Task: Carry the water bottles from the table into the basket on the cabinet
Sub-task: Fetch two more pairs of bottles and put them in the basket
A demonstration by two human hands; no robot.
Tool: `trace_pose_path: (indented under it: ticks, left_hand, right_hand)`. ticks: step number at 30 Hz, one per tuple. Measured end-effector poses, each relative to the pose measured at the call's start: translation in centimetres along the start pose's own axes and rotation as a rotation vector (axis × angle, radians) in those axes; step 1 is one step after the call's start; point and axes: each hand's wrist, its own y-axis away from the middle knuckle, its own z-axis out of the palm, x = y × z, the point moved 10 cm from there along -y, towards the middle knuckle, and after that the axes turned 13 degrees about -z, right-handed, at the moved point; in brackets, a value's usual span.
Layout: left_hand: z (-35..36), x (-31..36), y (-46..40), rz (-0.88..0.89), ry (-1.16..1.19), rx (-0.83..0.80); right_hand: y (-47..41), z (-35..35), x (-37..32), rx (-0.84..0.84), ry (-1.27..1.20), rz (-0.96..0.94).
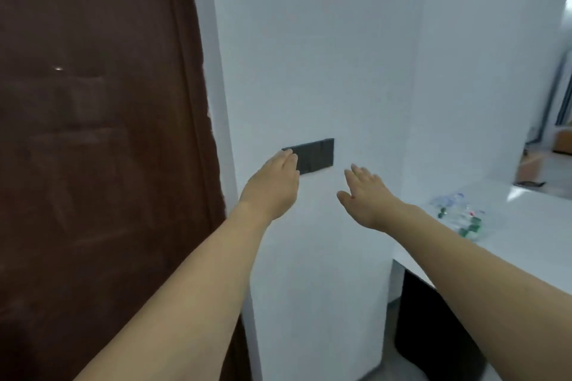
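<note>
1. Left hand [272, 185] held out in front, palm down, fingers straight and together; holds nothing; it overlaps the dark switch plate [315, 155] on the white wall [309, 56], cannot tell whether it touches it.
2. Right hand [366, 195] also held out, fingers spread loosely, flat and open; holds nothing.
3. Water bottles [458, 216] lie in a blurred clear heap with green and blue bits on the white table [526, 226] at right, near the right forearm but not touching either hand; count cannot be told, too smeared.
4. Basket and cabinet not in view; so no way to see if any bottle is already in there.
5. Brown door [93, 133] fills the left side; view faces the wall corner, bottles off to the side.
6. Progress, judged: both hands empty and a pile on the table, so the carrying is at best partly done; what is left is turning to the table, grabbing bottles, walking them to the basket, likely more than 1 trip.
7. Frame is motion-blurred; fine detail unreliable.
</note>
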Motion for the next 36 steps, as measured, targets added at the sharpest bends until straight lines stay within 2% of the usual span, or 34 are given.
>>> trace_pose_path:
  ticks: [5, 9, 16, 25, 36]
  left_hand:
    - [4.5, 12.8, -2.4, 0.171, 0.117, -0.042]
    - [8.3, 22.6, -3.8, 0.265, 0.200, -0.136]
    - [12.3, 39.8, -4.3, 0.478, 0.296, -0.171]
    - [17.5, 50.5, -8.3, 0.542, 0.313, -0.216]
    - [27.8, 62.5, -15.9, 0.595, 0.335, -0.254]
  right_hand:
    - [6.6, -2.9, 12.1, 0.006, 0.073, 0.218]
    - [12.6, -5.4, 20.5, 0.022, 0.121, 0.367]
    - [22.5, -9.0, 34.3, 0.011, 0.172, 0.620]
    - [26.2, -10.3, 45.2, 0.028, 0.164, 0.723]
    - [24.7, -10.2, 60.8, 0.016, 0.159, 0.771]
